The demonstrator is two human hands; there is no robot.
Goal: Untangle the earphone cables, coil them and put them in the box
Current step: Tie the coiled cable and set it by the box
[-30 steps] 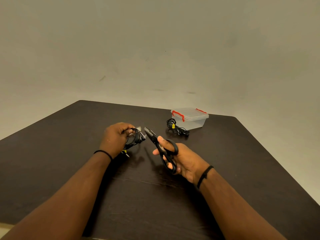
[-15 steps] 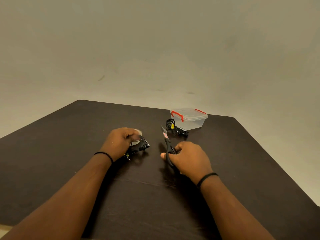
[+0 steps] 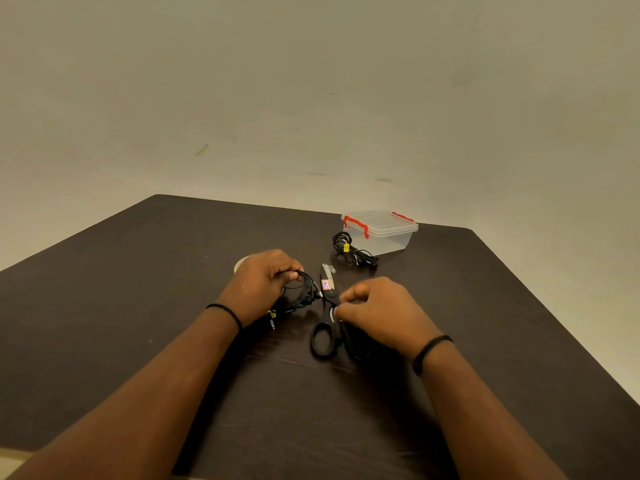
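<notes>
My left hand (image 3: pixel 263 278) grips a coiled black earphone cable (image 3: pixel 305 293) just above the dark table (image 3: pixel 131 306); its plug end with a yellow tag pokes out below my wrist. A second black earphone bundle (image 3: pixel 353 252) with a yellow tag lies beside the clear plastic box (image 3: pixel 391 237), whose lid with red clips is on. My right hand (image 3: pixel 377 310) rests with curled fingers on black scissors (image 3: pixel 323 336) lying flat on the table, blades pointing away. One handle loop shows; the other is hidden under my hand.
A pale round object, perhaps a tape roll (image 3: pixel 240 264), peeks out behind my left hand. A small pale scrap (image 3: pixel 333 269) lies by the scissor tips. The table's far edge runs just behind the box, and its right edge slants towards me.
My right hand has brought the scissors down from the air and laid them flat on the table. My left hand has lowered the coil slightly and still grips it.
</notes>
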